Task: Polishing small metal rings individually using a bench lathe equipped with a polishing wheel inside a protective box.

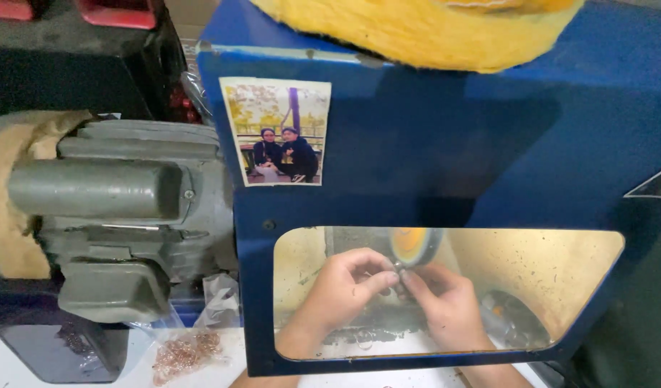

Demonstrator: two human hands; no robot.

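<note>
Both hands, left (pixel 341 287) and right (pixel 445 302), pinch a small metal piece (pixel 398 271) against the polishing wheel (pixel 414 246) behind the window; a loose pinch could let it snatch away.

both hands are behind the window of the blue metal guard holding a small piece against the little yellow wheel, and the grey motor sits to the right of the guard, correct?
Not quite: the head view shows the grey ribbed motor to the left of the blue metal guard, not the right. The rest holds: the left hand and right hand are behind its window, holding a small piece at the little yellow wheel.
</note>
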